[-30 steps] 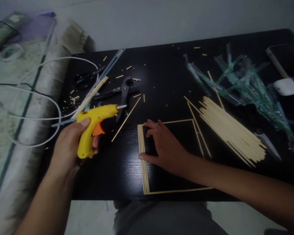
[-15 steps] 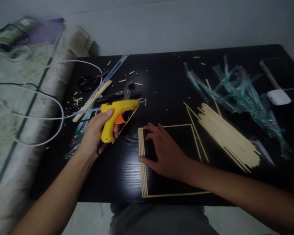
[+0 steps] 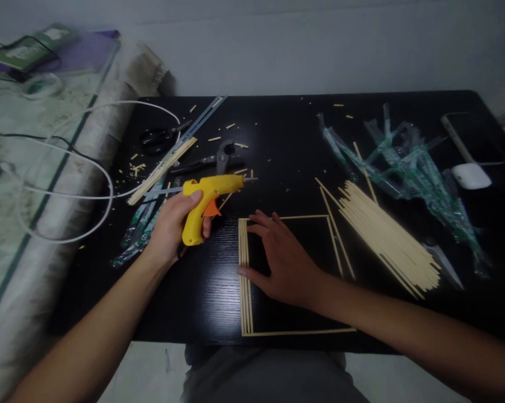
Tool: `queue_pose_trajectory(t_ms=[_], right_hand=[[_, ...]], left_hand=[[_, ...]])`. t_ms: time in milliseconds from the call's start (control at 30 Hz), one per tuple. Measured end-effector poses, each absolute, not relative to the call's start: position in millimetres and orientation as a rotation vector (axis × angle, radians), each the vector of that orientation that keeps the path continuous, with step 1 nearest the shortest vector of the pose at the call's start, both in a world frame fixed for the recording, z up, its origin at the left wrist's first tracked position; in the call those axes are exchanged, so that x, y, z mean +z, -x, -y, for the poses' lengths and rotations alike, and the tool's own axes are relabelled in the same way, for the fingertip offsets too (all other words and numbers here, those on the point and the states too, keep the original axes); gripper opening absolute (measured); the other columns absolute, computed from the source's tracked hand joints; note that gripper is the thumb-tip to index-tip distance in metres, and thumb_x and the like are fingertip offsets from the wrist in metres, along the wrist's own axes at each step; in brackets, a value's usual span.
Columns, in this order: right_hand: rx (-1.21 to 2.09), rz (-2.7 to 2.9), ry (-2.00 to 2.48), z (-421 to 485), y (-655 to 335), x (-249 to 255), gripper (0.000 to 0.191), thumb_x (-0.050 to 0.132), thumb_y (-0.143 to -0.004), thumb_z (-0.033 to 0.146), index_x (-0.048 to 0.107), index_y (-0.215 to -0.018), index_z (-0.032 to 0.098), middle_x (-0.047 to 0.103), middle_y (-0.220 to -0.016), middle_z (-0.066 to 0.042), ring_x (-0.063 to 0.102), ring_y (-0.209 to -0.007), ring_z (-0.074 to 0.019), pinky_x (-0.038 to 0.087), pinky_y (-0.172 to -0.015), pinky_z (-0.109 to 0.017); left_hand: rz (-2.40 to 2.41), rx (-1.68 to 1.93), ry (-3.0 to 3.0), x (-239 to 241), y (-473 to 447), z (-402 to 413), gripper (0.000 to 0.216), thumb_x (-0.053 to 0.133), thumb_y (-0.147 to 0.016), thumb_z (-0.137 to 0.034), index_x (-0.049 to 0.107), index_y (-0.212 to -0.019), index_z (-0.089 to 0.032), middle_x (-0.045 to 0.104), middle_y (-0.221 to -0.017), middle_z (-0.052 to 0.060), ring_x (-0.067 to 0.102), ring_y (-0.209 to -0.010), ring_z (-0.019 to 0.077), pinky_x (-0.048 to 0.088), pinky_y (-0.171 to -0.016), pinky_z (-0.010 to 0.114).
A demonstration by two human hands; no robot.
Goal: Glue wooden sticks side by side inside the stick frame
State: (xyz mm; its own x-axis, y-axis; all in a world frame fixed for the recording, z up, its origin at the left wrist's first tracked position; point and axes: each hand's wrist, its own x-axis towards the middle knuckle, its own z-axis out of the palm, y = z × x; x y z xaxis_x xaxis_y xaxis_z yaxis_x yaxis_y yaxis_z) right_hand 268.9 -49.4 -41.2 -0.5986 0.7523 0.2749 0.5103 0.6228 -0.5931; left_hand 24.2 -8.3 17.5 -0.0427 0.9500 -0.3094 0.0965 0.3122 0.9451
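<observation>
Glue gun (image 3: 208,196), yellow: clamped in left hand (image 3: 172,226), nozzle above stick frame (image 3: 246,274). Right hand (image 3: 284,260): spread flat, pressing frame on black table (image 3: 286,140).

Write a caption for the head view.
Left hand holds a yellow glue gun; right hand rests on a square frame of sticks on a black table.

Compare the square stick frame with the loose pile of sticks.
The stick frame forms a square outline, its left edge several sticks wide; the loose pile lies as a slanted bundle. The right hand rests on the frame; nothing touches the pile. The frame lies nearer than the pile to the glue gun in the left hand. Both are thin pale sticks on the black table.
</observation>
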Motion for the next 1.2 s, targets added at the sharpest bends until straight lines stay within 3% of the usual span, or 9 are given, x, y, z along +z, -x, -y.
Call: queue_pose_trajectory(t_ms=[200,333,700,933,1067,1200], right_hand=[[0.669,2.338,0.991,50.0,-270.0,-36.5,0.053,0.062,-0.103,0.028,0.044,-0.151,0.016,0.057,-0.161,-0.027,0.044,-0.165,-0.0391,0.036,-0.134,-0.075],[0.669,2.357,0.969,50.1,-270.9,-35.2,0.055,0.060,-0.096,0.020,0.044,-0.149,0.013,0.056,-0.161,-0.029,0.043,-0.165,-0.0405,0.033,-0.135,-0.076],[0.678,2.381,0.969,49.9,-271.0,-32.6,0.061,0.061,-0.093,0.020,0.044,-0.152,0.017,0.053,-0.165,-0.026,0.041,-0.167,-0.0389,0.032,-0.136,-0.074],[0.693,2.367,0.956,51.0,-271.4,-32.5,0.059,0.063,-0.092,0.019,0.050,-0.148,0.009,0.054,-0.163,-0.030,0.041,-0.166,-0.0413,0.031,-0.137,-0.073],[0.765,2.209,0.938,49.7,-271.6,-27.9,0.047,0.063,-0.094,0.017,0.056,-0.140,0.014,0.065,-0.154,-0.025,0.054,-0.158,-0.0377,0.038,-0.135,-0.070],[1.111,1.767,1.071,37.6,-273.6,-16.4,0.020,0.072,-0.099,0.026,0.069,-0.118,0.023,0.081,-0.131,-0.012,0.076,-0.132,-0.0290,0.058,-0.121,-0.056]], left_hand=[[-1.426,0.945,-1.033,11.8,-29.3,9.3,0.043,0.067,-0.090,-0.058,0.067,-0.072,-0.019,0.062,-0.051,0.004,0.051,-0.037,0.0137,0.038,-0.035,0.024],[-1.395,0.960,-1.019,8.5,-29.1,9.8,0.038,0.073,-0.087,-0.057,0.068,-0.080,-0.019,0.064,-0.053,0.002,0.055,-0.041,0.0145,0.041,-0.039,0.024],[-1.353,0.982,-1.007,3.5,-29.5,11.3,0.041,0.078,-0.086,-0.061,0.068,-0.083,-0.021,0.065,-0.057,0.001,0.057,-0.044,0.0148,0.042,-0.043,0.026],[-1.280,1.027,-0.985,3.5,-28.9,11.4,0.042,0.080,-0.087,-0.060,0.069,-0.082,-0.020,0.065,-0.056,0.001,0.058,-0.044,0.0143,0.045,-0.043,0.025],[-1.224,1.019,-0.997,4.0,-27.8,11.8,0.044,0.084,-0.087,-0.061,0.068,-0.086,-0.019,0.066,-0.058,0.000,0.061,-0.044,0.0140,0.049,-0.043,0.023],[-1.083,0.946,-1.015,2.5,-24.8,14.2,0.055,0.087,-0.085,-0.067,0.068,-0.086,-0.016,0.070,-0.062,0.002,0.068,-0.048,0.0156,0.052,-0.043,0.021]])
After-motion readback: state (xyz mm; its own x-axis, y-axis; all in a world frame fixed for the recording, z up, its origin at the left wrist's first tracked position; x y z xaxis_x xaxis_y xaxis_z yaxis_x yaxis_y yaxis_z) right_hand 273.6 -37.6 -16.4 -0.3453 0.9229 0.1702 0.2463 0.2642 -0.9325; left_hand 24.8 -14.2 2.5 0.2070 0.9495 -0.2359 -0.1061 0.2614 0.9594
